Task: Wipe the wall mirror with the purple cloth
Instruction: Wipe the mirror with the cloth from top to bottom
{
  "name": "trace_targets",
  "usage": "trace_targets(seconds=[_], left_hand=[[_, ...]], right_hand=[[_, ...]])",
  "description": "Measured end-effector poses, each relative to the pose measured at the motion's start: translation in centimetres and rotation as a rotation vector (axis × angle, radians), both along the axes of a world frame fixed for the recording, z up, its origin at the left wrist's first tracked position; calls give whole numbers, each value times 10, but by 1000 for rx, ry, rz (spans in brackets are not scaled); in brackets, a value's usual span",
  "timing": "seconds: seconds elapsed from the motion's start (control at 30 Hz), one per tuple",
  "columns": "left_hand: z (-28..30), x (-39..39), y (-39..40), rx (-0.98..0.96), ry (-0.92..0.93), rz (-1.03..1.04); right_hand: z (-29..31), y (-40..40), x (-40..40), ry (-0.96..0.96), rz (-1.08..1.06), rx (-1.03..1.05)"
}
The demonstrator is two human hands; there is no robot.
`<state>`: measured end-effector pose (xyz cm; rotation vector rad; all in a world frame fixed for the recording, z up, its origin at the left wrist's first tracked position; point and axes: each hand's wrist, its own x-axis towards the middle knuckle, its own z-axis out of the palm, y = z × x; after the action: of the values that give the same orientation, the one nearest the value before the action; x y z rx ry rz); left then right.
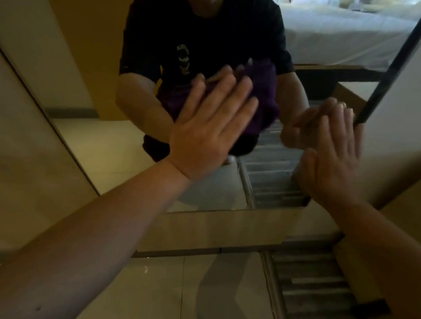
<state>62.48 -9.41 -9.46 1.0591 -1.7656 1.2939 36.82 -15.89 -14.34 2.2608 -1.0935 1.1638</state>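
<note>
The wall mirror (103, 141) fills the upper half of the head view, its lower edge just above the skirting. My left hand (206, 134) lies flat with fingers spread, pressing the purple cloth (264, 94) against the glass near the mirror's middle. The cloth bunches out past my fingertips to the right. My right hand (331, 160) rests with fingers together against the mirror's right side, near its dark frame edge (389, 71), and holds nothing. The reflection shows a person in a dark shirt with both arms raised.
A beige wall panel (22, 149) runs along the mirror's left side. Below the mirror lie a pale skirting strip (213, 232), light floor tiles (161, 291) and a striped grey mat (315, 286). A bed with white sheets shows in the reflection at top right.
</note>
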Motion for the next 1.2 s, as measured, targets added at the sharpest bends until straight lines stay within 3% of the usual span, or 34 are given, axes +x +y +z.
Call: trace_targets(seconds=[0.17,0.27,0.43,0.57,0.67,0.77,0.87,0.93,1.03,1.2], left_hand=[[-153,-16,2,377,-403,-24],[-212,-16,7,524,-458,22],[-200,-19,16,722,-424,-29],[-169,-36,27,827,-246,-142],[-127,-55,29,728,-73,-216],[-56,-74,10,469,51,-293],[13,-90,-25,131,12,-205],[27,-101,-45,22,-29,-87],[-12,-111,-54,87,-167,-71],[-161,-93,-40,381,-523,-36]], right_hand=[[-17,-31,-2,55,-3,-137],[-18,-37,-3,73,0,-185],[-11,-25,-2,80,-11,-131],[4,-7,-13,129,28,-13],[7,0,-33,85,89,99],[3,-4,-60,-47,-30,170],[5,-18,-78,-116,-123,213],[7,-31,-81,-124,-152,221],[3,-49,-81,-120,-157,214],[-10,-71,-84,-31,-222,159]])
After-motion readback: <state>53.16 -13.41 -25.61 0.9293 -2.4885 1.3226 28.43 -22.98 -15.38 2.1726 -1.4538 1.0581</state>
